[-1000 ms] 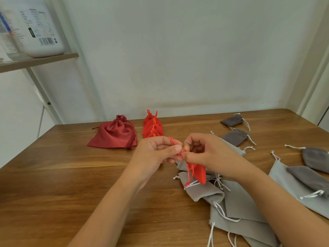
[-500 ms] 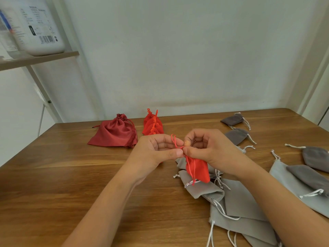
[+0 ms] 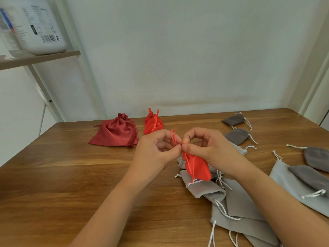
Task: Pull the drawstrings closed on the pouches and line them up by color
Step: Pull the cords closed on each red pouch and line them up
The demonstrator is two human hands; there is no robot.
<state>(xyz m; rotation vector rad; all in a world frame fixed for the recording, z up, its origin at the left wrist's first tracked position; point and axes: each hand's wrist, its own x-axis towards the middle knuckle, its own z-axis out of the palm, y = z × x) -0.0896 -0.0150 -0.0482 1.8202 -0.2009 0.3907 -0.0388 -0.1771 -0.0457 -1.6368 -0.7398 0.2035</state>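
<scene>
Both hands meet above the middle of the wooden tabletop (image 3: 67,175). On the left hand (image 3: 154,150) the fingers are curled, and thumb and forefinger pinch the thin orange drawstring (image 3: 172,136), whose loop stands up just above the fingertips. The right hand (image 3: 211,148), fingers likewise curled, pinches the gathered neck of the small bright orange-red fabric pouch (image 3: 197,166). That pouch hangs from the grip, slanting toward the near right, with its lower end over a heap of light grey velvet pouches (image 3: 240,207) with white cords; whether it touches them is unclear. The heap spreads toward the near edge on the right.

Near the far edge, left of centre, a larger dark red satin pouch (image 3: 115,132) lies drawn shut, with a twisted cord and tassel. Just beside it on the right, a short row of small orange-red pouches (image 3: 154,123) lies closed, one behind another.

Toward the far right corner lie two dark grey pouches (image 3: 235,119), apart from each other, cords trailing right. By the right edge lies a third dark grey pouch (image 3: 316,158), and a fourth dark grey pouch (image 3: 309,177) rests on a wide pale grey pouch (image 3: 281,179).

Beyond the far left corner, a wooden shelf (image 3: 39,58) carries a white plastic container (image 3: 46,32) with a barcode label.
</scene>
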